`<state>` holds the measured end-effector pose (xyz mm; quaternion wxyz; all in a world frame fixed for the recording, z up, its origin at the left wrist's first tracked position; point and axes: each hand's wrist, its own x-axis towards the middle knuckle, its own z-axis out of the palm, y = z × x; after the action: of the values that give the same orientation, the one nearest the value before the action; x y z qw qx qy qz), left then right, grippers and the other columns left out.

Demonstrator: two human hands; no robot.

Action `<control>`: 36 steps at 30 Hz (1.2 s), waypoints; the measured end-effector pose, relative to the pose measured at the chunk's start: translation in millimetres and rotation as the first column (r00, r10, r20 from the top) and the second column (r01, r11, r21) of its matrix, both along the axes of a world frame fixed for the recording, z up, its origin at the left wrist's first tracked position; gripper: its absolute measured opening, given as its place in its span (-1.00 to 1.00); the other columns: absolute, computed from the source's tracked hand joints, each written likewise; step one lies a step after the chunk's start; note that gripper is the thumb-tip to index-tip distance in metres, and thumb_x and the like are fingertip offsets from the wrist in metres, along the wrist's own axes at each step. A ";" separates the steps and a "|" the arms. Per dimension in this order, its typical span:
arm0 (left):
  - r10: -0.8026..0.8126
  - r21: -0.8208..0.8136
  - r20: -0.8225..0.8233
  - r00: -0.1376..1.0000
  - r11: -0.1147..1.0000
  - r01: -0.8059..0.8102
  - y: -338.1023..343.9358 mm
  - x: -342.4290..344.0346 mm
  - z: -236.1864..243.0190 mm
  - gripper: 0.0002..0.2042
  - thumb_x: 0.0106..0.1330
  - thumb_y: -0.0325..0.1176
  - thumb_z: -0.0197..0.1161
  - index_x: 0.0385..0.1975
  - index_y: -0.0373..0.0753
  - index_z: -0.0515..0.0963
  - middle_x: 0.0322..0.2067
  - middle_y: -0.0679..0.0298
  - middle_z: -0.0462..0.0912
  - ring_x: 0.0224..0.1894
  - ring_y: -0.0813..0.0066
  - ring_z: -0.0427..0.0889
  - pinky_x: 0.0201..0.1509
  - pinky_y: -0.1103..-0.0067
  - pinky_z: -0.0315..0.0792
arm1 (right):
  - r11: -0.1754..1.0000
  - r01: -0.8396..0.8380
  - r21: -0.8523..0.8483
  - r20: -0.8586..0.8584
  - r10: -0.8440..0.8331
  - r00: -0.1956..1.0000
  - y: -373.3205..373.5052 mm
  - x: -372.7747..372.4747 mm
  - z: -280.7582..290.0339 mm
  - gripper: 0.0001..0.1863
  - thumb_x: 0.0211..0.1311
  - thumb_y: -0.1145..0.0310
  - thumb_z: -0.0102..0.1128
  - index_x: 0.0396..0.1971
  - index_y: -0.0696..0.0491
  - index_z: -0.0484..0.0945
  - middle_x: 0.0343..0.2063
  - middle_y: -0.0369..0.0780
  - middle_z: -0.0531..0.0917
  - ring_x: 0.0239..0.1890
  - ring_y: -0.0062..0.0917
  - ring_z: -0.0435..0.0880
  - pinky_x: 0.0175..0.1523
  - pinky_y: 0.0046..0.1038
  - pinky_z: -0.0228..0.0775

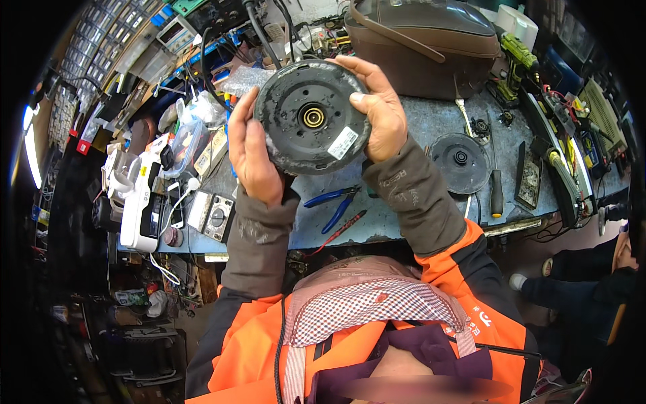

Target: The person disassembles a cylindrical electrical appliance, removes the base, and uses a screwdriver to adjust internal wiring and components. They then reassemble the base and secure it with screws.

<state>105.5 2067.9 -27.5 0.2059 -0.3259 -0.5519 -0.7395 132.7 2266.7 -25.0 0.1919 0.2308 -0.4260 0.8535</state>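
Repair workshop: cluttered workbench (431, 121), pliers (334, 205), multimeter (219, 219)

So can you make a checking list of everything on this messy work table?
Surface: blue-grey workbench, scuffed, crowded.
Job's things: round black disc with brass centre and white label, held up.
Clutter: blue-handled pliers, screwdriver, second smaller disc, brown appliance, multimeter.
Grippers: left hand and right hand grip the disc's edges.
Cables: black cable, white cord.
Surroundings: another person's legs, right.

Cluttered grey workbench (431, 121), drawer cabinets (101, 40) (left), bright lamp (30, 151)
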 end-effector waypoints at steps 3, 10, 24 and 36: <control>-0.001 -0.229 -0.176 0.984 0.973 -0.040 -2.5 26.8 -13.9 0.09 0.38 -0.02 0.59 0.69 -0.41 -0.01 0.54 -0.06 0.33 0.52 0.13 0.44 0.62 0.26 0.32 | 1.000 0.017 0.013 -0.012 -0.016 1.000 -3.2 4.7 2.7 -0.35 0.35 0.48 -0.09 0.45 0.28 0.42 0.35 0.02 0.62 0.35 -0.34 0.65 0.51 -0.31 0.47; -0.034 -0.345 -0.123 0.992 0.938 -0.010 -2.6 33.0 -12.5 0.55 -0.16 -0.33 0.91 0.73 -0.19 -0.30 0.56 -0.10 0.27 0.54 0.07 0.42 0.58 0.20 0.44 | 0.999 0.022 0.027 -0.016 -0.021 1.000 -5.2 3.9 1.2 -0.36 0.37 0.47 -0.08 0.46 0.26 0.41 0.31 0.01 0.65 0.29 -0.37 0.69 0.46 -0.34 0.51; -0.104 -0.317 -0.070 0.992 0.945 0.077 -14.9 32.5 -5.7 0.54 -0.13 -0.05 0.91 0.72 -0.34 -0.23 0.60 -0.08 0.20 0.58 0.11 0.35 0.66 0.25 0.29 | 0.987 0.146 0.074 -0.080 -0.140 0.987 -12.7 8.4 -4.2 -0.36 0.41 0.53 -0.09 0.51 0.22 0.37 0.23 -0.07 0.67 0.24 -0.48 0.65 0.43 -0.40 0.46; 0.109 -0.460 -0.092 0.990 0.877 -0.140 -28.7 23.5 -17.6 0.51 -0.09 0.14 0.85 0.70 -0.41 -0.16 0.58 -0.07 0.20 0.60 0.10 0.30 0.68 0.23 0.21 | 1.000 0.001 -0.003 -0.041 -0.001 0.999 -11.0 8.6 -5.0 -0.30 0.31 0.55 -0.07 0.50 0.19 0.38 0.29 -0.08 0.62 0.33 -0.43 0.61 0.52 -0.35 0.40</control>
<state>129.0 2039.1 -45.1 0.1864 -0.3528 -0.7259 -0.5602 141.3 2255.7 -30.1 0.2015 0.2479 -0.4210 0.8490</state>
